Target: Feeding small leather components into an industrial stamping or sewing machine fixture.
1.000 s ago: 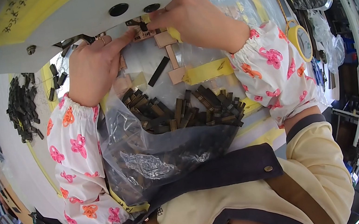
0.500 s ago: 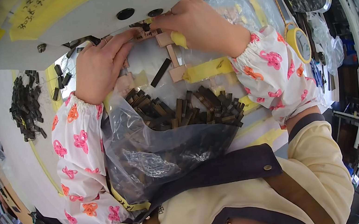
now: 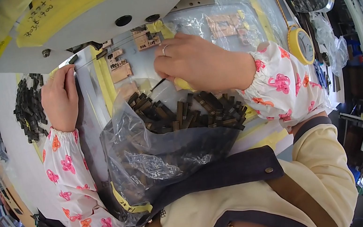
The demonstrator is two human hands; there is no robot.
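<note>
Left hand [image 3: 59, 99], with thumb and fingers drawn close together, rises beside a heap of small dark pieces [image 3: 30, 109] that lies on its left on the pale work surface. At its fingertips is a small dark piece [image 3: 73, 59]; whether the pinch is on that piece or on the thin thread running rightward from it, I cannot tell. Further right along the thread sits another short dark piece [image 3: 101, 54]. Above reaches the grey machine [image 3: 91, 25], with yellow tape across its body. Next come pinkish blocks [image 3: 121, 72], beside a strip of yellow tape [image 3: 105, 87], then a clear plastic bag [image 3: 122, 146] near the person's front, dark strips [image 3: 186, 115] piled at its mouth. Right hand [image 3: 194, 61], a ring on one finger, is mostly closed, its fingers curled down just above the bag's mouth. A single black strip [image 3: 157, 85] shows at its fingertips; how firmly it is held, I cannot tell. Rightmost hangs a round yellow-rimmed object [image 3: 301, 45] on a cord.
</note>
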